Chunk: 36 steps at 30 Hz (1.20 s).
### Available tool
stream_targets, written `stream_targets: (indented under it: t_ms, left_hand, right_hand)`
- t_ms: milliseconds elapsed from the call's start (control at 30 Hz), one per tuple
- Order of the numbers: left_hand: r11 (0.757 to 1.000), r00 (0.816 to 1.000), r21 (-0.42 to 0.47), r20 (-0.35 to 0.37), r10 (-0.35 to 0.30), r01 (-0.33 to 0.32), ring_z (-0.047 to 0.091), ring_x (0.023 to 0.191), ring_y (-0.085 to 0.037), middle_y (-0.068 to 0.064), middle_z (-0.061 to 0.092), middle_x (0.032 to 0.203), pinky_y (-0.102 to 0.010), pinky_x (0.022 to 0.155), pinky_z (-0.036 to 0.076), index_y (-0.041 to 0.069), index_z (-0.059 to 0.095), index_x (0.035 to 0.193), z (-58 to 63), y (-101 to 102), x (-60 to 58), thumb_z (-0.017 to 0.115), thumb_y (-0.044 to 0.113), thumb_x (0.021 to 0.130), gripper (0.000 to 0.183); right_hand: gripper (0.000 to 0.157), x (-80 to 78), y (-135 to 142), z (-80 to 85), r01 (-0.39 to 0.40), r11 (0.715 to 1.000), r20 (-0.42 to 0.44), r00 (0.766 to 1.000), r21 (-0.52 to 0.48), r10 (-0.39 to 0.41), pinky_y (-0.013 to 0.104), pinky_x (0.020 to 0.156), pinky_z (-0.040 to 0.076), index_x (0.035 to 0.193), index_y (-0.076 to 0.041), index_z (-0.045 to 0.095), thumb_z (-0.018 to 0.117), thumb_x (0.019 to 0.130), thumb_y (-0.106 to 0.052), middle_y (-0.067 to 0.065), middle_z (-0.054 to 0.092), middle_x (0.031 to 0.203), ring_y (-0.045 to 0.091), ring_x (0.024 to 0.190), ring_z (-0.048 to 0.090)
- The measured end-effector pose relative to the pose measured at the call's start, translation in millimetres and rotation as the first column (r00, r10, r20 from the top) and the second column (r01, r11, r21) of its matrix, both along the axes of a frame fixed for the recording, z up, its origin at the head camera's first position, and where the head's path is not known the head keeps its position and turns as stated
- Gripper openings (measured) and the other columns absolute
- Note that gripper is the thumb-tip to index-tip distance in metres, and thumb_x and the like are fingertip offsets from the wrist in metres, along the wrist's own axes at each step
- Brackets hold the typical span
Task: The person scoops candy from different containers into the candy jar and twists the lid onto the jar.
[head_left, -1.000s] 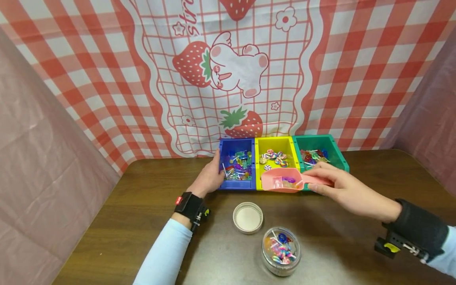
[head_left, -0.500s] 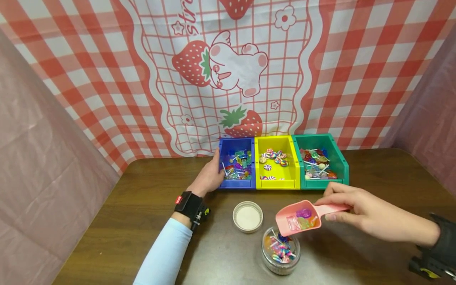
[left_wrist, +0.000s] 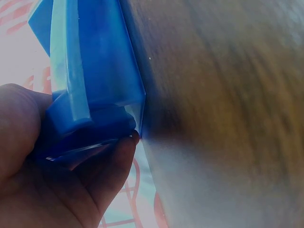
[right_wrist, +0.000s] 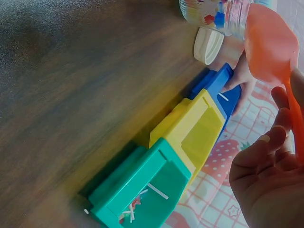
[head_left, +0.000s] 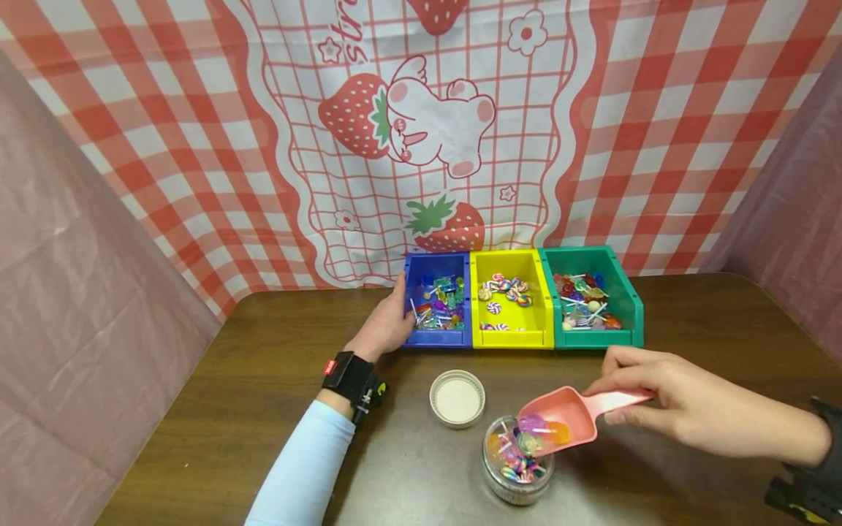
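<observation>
My right hand [head_left: 691, 402] grips the handle of a pink scoop [head_left: 571, 413], which tilts over the mouth of a clear round jar [head_left: 520, 491]. Purple, green and orange toy candies [head_left: 555, 431] lie at the scoop's front lip. Inside the jar are colourful small candies and lollipops. My left hand [head_left: 384, 325] holds the outer side of the blue bin [head_left: 437, 339]; in the left wrist view its thumb and a finger sit on either side of the blue plastic [left_wrist: 102, 57]. In the right wrist view the scoop's underside [right_wrist: 270, 45] hides part of the jar's opening.
A yellow bin [head_left: 520, 340] with swirl lollipops and a green bin [head_left: 601, 339] with mixed candies stand beside the blue one, against the checked cloth [head_left: 658, 146]. A white lid [head_left: 458, 399] lies left of the jar on the wooden table [head_left: 263, 394].
My right hand has brought the loaded scoop from above the yellow bin toward me to the jar and tipped it, so the candies slid to its lip. The left hand stays put.
</observation>
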<state>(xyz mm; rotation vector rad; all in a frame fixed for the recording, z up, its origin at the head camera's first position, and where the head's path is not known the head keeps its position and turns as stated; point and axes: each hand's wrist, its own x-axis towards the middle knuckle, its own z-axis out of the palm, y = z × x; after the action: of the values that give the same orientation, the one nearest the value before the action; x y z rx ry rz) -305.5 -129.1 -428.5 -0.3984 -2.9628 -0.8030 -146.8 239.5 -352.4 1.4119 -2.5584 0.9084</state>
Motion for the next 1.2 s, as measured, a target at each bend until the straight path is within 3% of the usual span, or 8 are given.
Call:
stream_targets:
  t_ms: [133,367,600,800,967,1200]
  left_hand:
    - [1.0,1.0,-0.003,0.007,0.005,-0.005,0.046,0.118,-0.02,-0.016,0.042,0.139,-0.033,0.097,0.036,0.008,0.002,0.15,-0.2,0.5,-0.5,0.05,0.015,0.089,0.078]
    - [1.0,1.0,0.003,0.025,0.018,-0.018,0.043,0.121,-0.019,-0.015,0.039,0.142,-0.033,0.098,0.034,0.01,0.002,0.15,-0.5,0.7,-1.3,0.05,0.016,0.09,0.077]
    - [1.0,1.0,0.005,0.026,0.015,-0.015,0.044,0.12,-0.02,-0.015,0.039,0.142,-0.033,0.098,0.034,0.01,0.002,0.15,-0.2,0.6,-0.7,0.05,0.016,0.09,0.078]
    - [1.0,0.999,0.005,0.034,0.018,-0.018,0.044,0.119,-0.019,-0.015,0.04,0.141,-0.033,0.098,0.035,0.009,0.002,0.15,1.2,0.9,-0.9,0.05,0.015,0.089,0.078]
    - [1.0,0.999,-0.006,0.043,0.023,-0.022,0.043,0.121,-0.02,-0.015,0.039,0.142,-0.033,0.099,0.034,0.01,0.001,0.15,0.7,0.9,-1.5,0.049,0.017,0.09,0.077]
    - [1.0,0.998,-0.008,0.051,0.031,-0.031,0.041,0.123,-0.019,-0.013,0.036,0.144,-0.034,0.099,0.034,0.011,0.001,0.15,0.2,0.9,-0.9,0.049,0.017,0.091,0.077]
  right_hand:
    - [0.03,1.1,-0.5,2.1,0.014,1.0,0.015,1.0,0.007,-0.014,0.017,0.06,0.041,0.106,-0.032,0.065,0.07,0.079,-0.02,-0.017,0.047,0.091,-0.002,0.078,0.048]
    - [0.027,3.1,-1.3,13.8,0.037,0.998,-0.046,0.998,0.041,-0.035,0.015,0.061,0.041,0.103,-0.037,0.064,0.07,0.079,-0.026,-0.021,0.047,0.092,-0.005,0.08,0.047]
    - [0.029,4.2,-2.4,21.6,0.05,0.997,-0.051,0.998,0.055,-0.047,0.013,0.061,0.041,0.102,-0.04,0.063,0.071,0.078,-0.025,-0.022,0.049,0.092,-0.006,0.081,0.048]
    - [0.028,3.2,-1.5,21.4,0.015,0.999,-0.07,0.997,0.048,-0.012,0.013,0.061,0.041,0.103,-0.035,0.062,0.071,0.078,-0.025,-0.019,0.048,0.094,-0.003,0.082,0.047]
    - [0.028,2.3,-2.1,20.6,-0.038,0.999,-0.03,0.999,0.012,0.039,0.015,0.058,0.043,0.103,-0.03,0.062,0.07,0.078,-0.019,-0.016,0.049,0.095,0.0,0.082,0.047]
    - [0.029,3.4,-4.0,25.3,-0.002,0.999,-0.081,0.997,0.049,0.006,0.013,0.062,0.041,0.103,-0.035,0.061,0.071,0.078,-0.026,-0.02,0.049,0.096,-0.003,0.082,0.048]
